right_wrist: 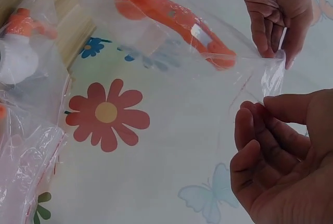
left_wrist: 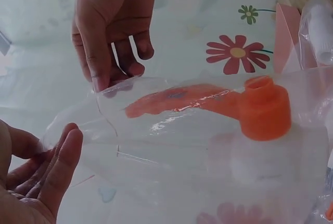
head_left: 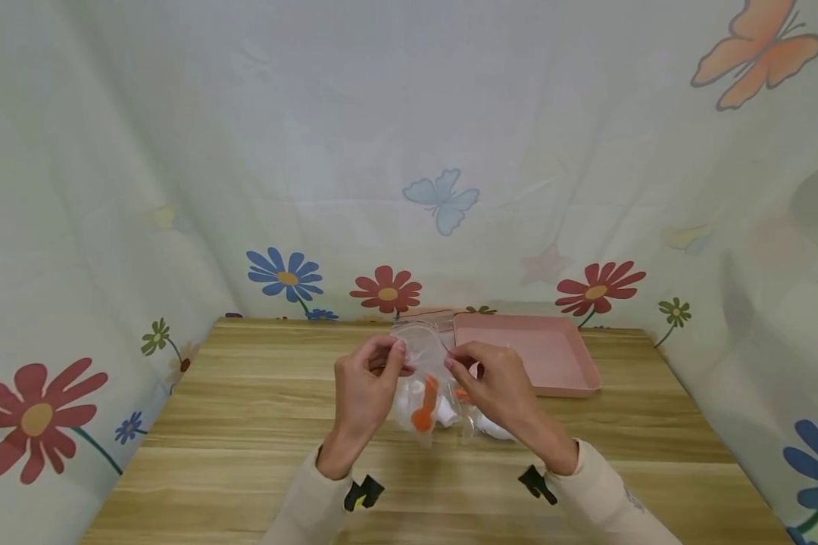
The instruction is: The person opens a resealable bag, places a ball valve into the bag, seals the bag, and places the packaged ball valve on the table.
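Observation:
A clear plastic bag [head_left: 419, 341] is held up by its top edge. My left hand [head_left: 368, 382] pinches the bag's left side. Opposite it, my right hand [head_left: 501, 378] pinches the right side between thumb and index finger. Through the film shows an orange plastic piece [left_wrist: 265, 109] with a long handle and a rounded head; the right wrist view shows the same orange handle [right_wrist: 182, 23] from its other side. Something whitish lies below the orange head in the left wrist view, blurred by the film. Bag and contents hang over the table.
A shallow pink tray [head_left: 528, 392] stands at the back right of the wooden table [head_left: 266, 424]. Beside it lie further clear bags, one holding a white bottle-like part [right_wrist: 21, 60] with an orange top. A flower-printed curtain [head_left: 354, 136] hangs behind.

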Demonstrator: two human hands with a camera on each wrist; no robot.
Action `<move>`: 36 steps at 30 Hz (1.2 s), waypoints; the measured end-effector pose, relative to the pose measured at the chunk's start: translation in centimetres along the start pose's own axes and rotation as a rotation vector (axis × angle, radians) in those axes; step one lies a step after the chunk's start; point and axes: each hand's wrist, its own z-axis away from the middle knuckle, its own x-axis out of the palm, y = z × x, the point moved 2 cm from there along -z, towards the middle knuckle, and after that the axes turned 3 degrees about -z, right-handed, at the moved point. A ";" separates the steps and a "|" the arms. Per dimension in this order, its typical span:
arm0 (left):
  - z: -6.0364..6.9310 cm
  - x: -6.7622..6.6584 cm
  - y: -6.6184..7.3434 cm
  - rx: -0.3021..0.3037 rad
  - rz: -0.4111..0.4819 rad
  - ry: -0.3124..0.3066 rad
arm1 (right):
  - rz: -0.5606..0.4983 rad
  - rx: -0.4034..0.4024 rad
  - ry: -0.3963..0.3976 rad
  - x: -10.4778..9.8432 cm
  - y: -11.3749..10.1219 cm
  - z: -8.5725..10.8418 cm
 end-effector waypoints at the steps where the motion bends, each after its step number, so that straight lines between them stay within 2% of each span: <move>1: 0.0 -0.1 0.0 -0.001 -0.004 0.003 | -0.001 -0.004 0.009 -0.1 -0.1 0.0; 12: -0.1 -0.8 0.6 -0.034 -0.021 0.043 | 0.006 -0.094 0.084 -1.4 -0.9 -0.6; 20: 0.0 -1.5 0.3 -0.057 -0.045 0.069 | -0.006 -0.094 0.088 -2.2 -1.2 -1.0; 24: -0.1 -1.8 0.7 -0.017 -0.078 0.091 | -0.008 -0.097 0.085 -2.5 -1.3 -1.1; 30: -0.4 -2.1 1.3 0.109 -0.175 0.122 | -0.027 -0.132 0.074 -2.7 -1.2 -1.1; 33: -0.5 -2.1 1.7 0.168 -0.219 0.106 | -0.042 -0.152 0.074 -2.7 -1.1 -1.1; 36: -0.6 -1.9 2.3 0.215 -0.263 0.058 | -0.048 -0.165 0.078 -2.8 -1.2 -1.1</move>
